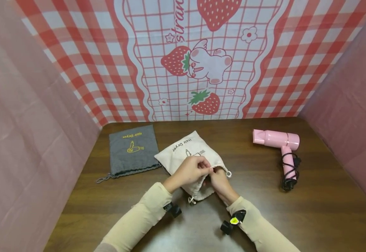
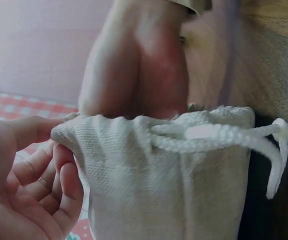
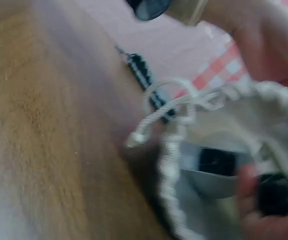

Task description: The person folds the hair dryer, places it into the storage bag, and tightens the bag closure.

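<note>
A cream drawstring bag [image 1: 176,154] printed "Hair Dryer" lies tilted on the table with its mouth toward me. My left hand [image 1: 192,170] pinches the rim of that mouth between thumb and fingers, as the left wrist view shows. Into the opening reaches my right hand [image 1: 220,183], hidden past the knuckles in the head view. Seen by the right wrist camera, its fingers [image 3: 246,192] hold a small black piece [image 3: 275,194] inside the bag. Beside them in the bag is a pale grey object with a black patch [image 3: 217,162]; its kind is unclear. White cord [image 2: 219,137] loops out at the rim.
A grey drawstring bag [image 1: 123,150], also printed "Hair Dryer", lies flat at the left. On the right is a pink hair dryer [image 1: 275,138] with its black cord [image 1: 288,171] wound round the handle. Fabric walls [image 1: 343,105] enclose the wooden table [image 1: 258,206].
</note>
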Tool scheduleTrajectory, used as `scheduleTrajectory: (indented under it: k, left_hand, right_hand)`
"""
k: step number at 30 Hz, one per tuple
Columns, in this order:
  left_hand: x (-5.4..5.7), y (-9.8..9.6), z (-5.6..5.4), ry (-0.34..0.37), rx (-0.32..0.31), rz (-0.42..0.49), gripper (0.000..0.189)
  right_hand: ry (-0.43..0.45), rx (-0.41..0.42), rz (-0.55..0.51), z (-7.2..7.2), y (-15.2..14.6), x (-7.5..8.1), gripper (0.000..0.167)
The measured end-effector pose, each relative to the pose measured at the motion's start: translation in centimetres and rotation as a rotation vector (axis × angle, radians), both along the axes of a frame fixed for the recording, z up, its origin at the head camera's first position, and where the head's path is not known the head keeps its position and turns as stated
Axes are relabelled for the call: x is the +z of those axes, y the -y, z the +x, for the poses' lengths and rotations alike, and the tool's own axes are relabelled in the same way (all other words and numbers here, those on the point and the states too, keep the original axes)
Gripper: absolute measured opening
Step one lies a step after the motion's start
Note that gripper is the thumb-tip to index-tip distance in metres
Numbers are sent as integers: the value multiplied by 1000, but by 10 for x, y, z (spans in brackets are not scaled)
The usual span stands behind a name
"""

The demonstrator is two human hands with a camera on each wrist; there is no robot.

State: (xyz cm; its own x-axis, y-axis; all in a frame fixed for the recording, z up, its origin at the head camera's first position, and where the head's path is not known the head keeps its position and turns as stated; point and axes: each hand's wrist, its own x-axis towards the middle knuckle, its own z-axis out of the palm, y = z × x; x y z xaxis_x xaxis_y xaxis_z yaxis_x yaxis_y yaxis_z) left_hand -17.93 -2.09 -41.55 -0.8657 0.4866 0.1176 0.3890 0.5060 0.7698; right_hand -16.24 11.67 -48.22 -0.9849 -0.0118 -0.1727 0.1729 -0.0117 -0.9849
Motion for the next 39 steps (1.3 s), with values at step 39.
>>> scheduleTrajectory:
  k: [39]
  left_hand:
    - [-11, 1, 5, 18, 41, 43, 12]
  right_hand:
    - [-599, 136, 698, 15, -65, 59, 12]
